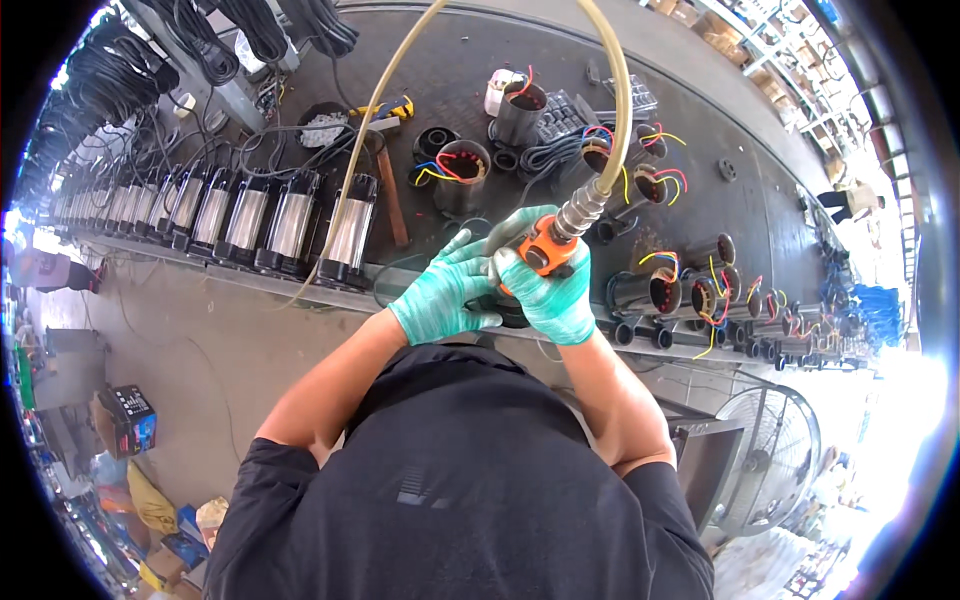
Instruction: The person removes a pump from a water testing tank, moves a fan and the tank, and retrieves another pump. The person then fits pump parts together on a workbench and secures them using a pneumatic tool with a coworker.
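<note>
My right hand point(562, 300), in a mint-green glove, is wrapped round an orange air-driven tool point(540, 250). A metal coupling point(582, 208) joins the tool to a clear yellowish hose point(620, 90). At the bench's near edge, the tool stands over a dark round part point(512, 314), mostly hidden by the hands. My left hand point(440, 295), gloved alike, curves round the left side of that part with thumb and fingers apart; its fingertips are near the tool. Just beyond, an open motor housing point(462, 175) stands upright with red, blue and yellow wires.
Silver-and-black pump bodies point(292, 222) line the bench's left edge. A hammer point(390, 185) lies beside them. More wired housings point(650, 290) rest to the right. Black cable coils point(190, 40) hang at upper left. A large fan point(765, 460) stands at lower right; a box point(127, 418) at lower left.
</note>
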